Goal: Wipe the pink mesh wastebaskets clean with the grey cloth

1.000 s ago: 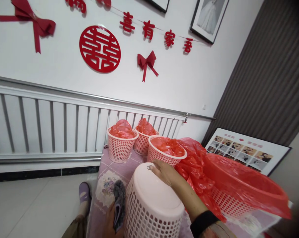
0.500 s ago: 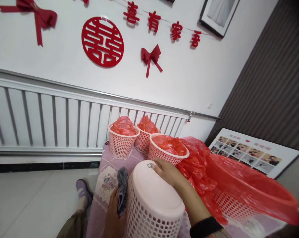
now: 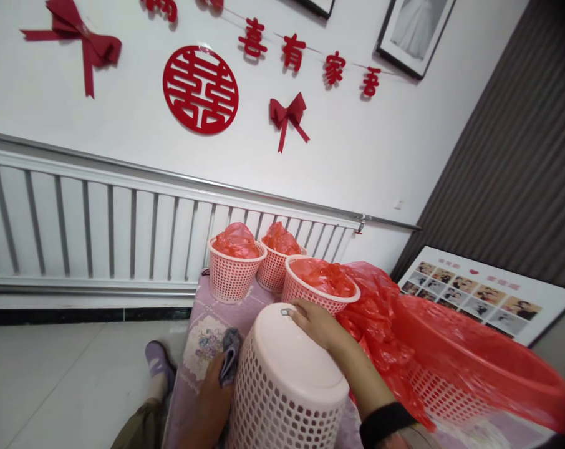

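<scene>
A pink perforated plastic basket (image 3: 292, 374) lies tilted with its solid base facing up and away from me. My right hand (image 3: 313, 321) grips the far edge of that base, the thumb on top and the other fingers over the rim. On the basket's left side, my left hand (image 3: 212, 402) is closed round a bunched grey cloth (image 3: 231, 355) beside the holed wall. The basket hides part of the cloth and some of that hand's fingers.
Three pink baskets with red bags, including the nearest one (image 3: 305, 296), stand at the back of the cloth-covered table (image 3: 205, 324). A large basket under red plastic (image 3: 479, 349) is at the right. Beyond are a radiator (image 3: 95, 218) and a photo board (image 3: 479, 293).
My left hand and the grey cloth have slid slightly nearer to me along the basket's side. My right hand keeps its hold. The whole view has shifted a little.
</scene>
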Demonstrator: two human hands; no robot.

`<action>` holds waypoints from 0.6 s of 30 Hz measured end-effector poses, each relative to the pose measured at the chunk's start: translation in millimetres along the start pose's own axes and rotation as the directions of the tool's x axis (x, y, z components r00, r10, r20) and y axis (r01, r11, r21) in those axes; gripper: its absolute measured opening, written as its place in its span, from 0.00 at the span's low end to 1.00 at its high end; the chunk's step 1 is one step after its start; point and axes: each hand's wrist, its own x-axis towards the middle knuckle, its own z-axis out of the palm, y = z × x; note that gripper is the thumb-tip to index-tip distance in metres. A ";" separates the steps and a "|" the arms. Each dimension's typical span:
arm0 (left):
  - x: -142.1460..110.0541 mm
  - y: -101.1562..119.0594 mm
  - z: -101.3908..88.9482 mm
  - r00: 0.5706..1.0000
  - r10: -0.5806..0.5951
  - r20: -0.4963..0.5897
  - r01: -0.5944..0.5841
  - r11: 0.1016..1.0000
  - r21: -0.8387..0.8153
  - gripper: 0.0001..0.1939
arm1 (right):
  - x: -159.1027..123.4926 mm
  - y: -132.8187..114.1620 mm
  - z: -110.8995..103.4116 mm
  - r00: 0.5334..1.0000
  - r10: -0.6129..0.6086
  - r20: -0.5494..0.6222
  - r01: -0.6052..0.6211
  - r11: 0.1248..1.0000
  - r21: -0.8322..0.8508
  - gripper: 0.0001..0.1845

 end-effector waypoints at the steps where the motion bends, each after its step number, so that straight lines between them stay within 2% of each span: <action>1: 5.8 12.0 2.0 1.000 0.026 -0.003 -0.026 1.000 -0.008 0.29 | 2.8 0.0 0.1 1.000 0.000 0.000 0.000 1.000 -0.007 0.19; 5: 32.1 61.9 5.8 0.976 0.212 0.042 -0.209 0.976 -0.067 0.27 | 12.9 -0.2 0.5 1.000 0.015 -0.009 -0.016 0.999 -0.041 0.18; 8: 48.7 77.5 7.1 0.958 0.278 0.066 -0.271 0.958 -0.099 0.29 | 16.6 0.4 1.1 1.000 0.009 -0.022 -0.010 0.999 -0.046 0.18; 10: 56.4 72.1 7.9 0.956 0.271 0.108 -0.261 0.960 -0.100 0.30 | 17.3 1.0 1.5 1.000 0.014 -0.026 -0.015 0.999 -0.053 0.19; 12: 60.7 57.1 8.3 0.956 0.244 0.163 -0.233 0.969 -0.084 0.30 | 17.4 1.7 2.1 0.999 0.017 -0.027 -0.019 0.998 -0.060 0.19; 16: 58.5 14.0 6.3 0.950 0.197 0.244 -0.198 0.980 -0.021 0.23 | 17.5 3.3 3.0 0.999 0.019 -0.029 -0.021 0.998 -0.060 0.18; 18: 53.4 -7.4 3.8 0.960 0.151 0.237 -0.163 0.986 0.029 0.18 | 17.5 3.5 2.9 0.999 0.018 -0.026 -0.019 0.998 -0.055 0.18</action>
